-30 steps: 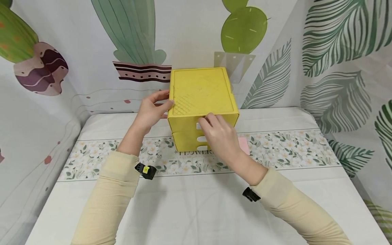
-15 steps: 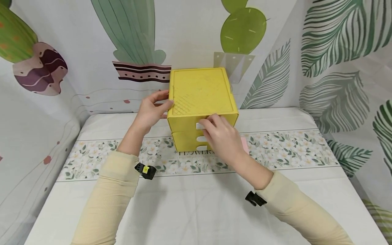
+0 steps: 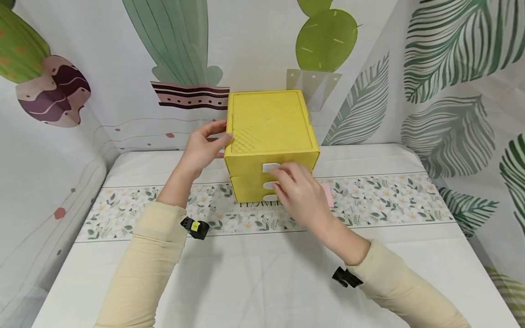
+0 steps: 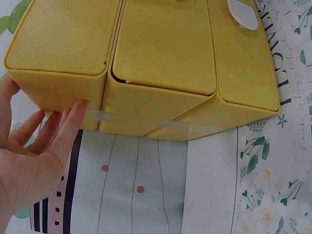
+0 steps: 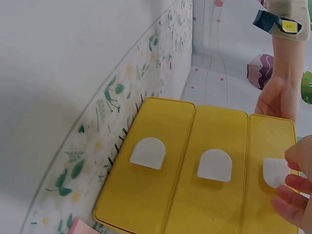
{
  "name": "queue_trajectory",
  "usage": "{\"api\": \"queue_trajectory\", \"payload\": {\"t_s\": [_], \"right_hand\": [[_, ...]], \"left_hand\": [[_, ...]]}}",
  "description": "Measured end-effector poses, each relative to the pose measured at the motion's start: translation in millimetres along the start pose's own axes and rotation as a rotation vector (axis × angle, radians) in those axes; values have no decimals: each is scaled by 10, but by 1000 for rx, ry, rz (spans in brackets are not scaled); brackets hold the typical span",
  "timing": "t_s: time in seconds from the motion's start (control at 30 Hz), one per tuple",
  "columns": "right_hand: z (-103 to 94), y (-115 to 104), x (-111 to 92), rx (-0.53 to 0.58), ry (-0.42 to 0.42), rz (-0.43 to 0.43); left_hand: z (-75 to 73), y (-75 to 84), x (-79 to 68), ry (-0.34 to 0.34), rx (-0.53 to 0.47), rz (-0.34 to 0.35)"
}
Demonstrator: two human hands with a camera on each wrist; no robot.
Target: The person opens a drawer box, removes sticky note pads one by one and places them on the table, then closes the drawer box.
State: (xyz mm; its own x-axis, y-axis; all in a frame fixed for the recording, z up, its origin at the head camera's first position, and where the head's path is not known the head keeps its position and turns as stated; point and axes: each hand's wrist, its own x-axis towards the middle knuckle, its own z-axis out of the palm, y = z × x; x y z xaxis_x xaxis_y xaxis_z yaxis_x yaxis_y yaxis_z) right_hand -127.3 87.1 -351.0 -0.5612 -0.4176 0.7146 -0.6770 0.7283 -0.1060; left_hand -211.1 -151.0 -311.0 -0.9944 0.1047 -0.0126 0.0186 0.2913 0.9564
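Observation:
A yellow three-drawer box (image 3: pixel 268 120) with white tab handles stands on the table, its drawers closed. My left hand (image 3: pixel 201 148) rests against its left side, thumb at the top edge; in the left wrist view, the left fingers (image 4: pixel 73 119) lie fairly straight against the yellow wall. Close in front of the drawers is my right hand (image 3: pixel 301 193), fingers loosely bent. Its fingertips overlap the right end of the top handle (image 3: pixel 270 167). In the right wrist view, thumb and fingers stand apart beside that handle (image 5: pixel 274 171), while the middle handle (image 5: pixel 214 165) and bottom handle (image 5: pixel 148 152) show fully.
A pink piece (image 3: pixel 326 195) lies by the box's right side, partly behind the right hand. Under the box runs a floral printed band (image 3: pixel 381 200) on the white tablecloth (image 3: pixel 254 278). A cactus-print curtain (image 3: pixel 254 45) hangs right behind.
My right hand has moved down and slightly right from the top drawer's upper edge, uncovering more of its handle. The left hand and the box stay where they were.

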Motion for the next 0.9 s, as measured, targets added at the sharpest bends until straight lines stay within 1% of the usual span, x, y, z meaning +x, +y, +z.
{"api": "queue_trajectory", "payload": {"t_s": [0.07,0.17,0.37,0.67,0.9], "right_hand": [[23,3,-35,-9,-15,-3],[64,8,-83,-11,-58,-1],[155,29,-154,-10,-131,37],[275,61,-189,-31,-163,55],[354,67,-203,-45,-165,65]], "left_hand": [[1,0,1,1,-3,2],[4,-2,3,3,-4,2],[6,-14,14,5,0,2],[14,4,0,3,-11,6],[14,-2,-3,1,-19,-2]]}}
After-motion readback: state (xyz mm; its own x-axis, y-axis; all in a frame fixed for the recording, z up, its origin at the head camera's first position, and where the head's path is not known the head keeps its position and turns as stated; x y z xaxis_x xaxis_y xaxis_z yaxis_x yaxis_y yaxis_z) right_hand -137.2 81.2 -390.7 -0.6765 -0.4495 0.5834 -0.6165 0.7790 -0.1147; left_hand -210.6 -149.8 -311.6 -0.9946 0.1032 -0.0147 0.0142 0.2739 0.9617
